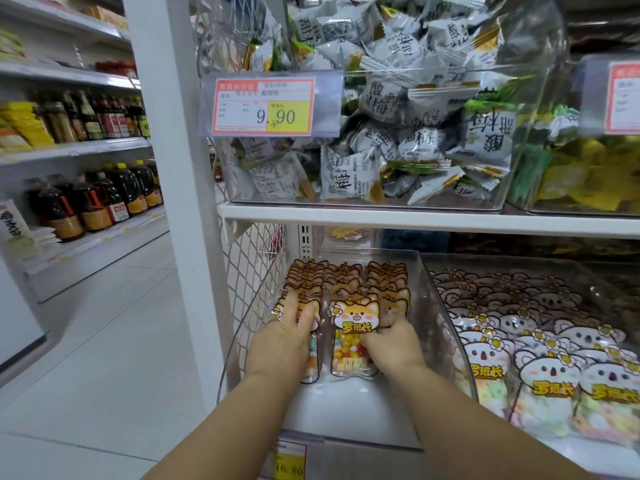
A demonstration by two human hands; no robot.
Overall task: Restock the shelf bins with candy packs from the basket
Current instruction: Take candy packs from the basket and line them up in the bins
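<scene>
Head view: both hands are down in the clear bin (428, 308) at the left end of the lower shelf, where the fox packs (386, 277) stand in three rows, leaning back one behind another. The right hand (393, 337) grips the front pack (353, 327) of the middle row, fingers curled round its right edge and thumb on its clear window of coloured sweets, setting it upright against the packs behind. The left hand (294, 329) lies on the front of the left row, fingers straight and spread, pressing the packs back so the row stays tidy.

By my reading the job on this bin is well on but not finished. The rows reach from the back wall to about the middle, and a bare strip of the bin's floor shows in front of them (room for several more packs per row). The right row seems to end a little short of the middle one, though the right hand covers its front, so I would not swear to it. The neighbouring bin of koala packs (550, 372) looks filled nearly to its front, and the bin of grey sweets (381, 161) on the shelf (415, 216) above is heaped high. The basket is out of view, so how much stock is left to place cannot be told.
</scene>
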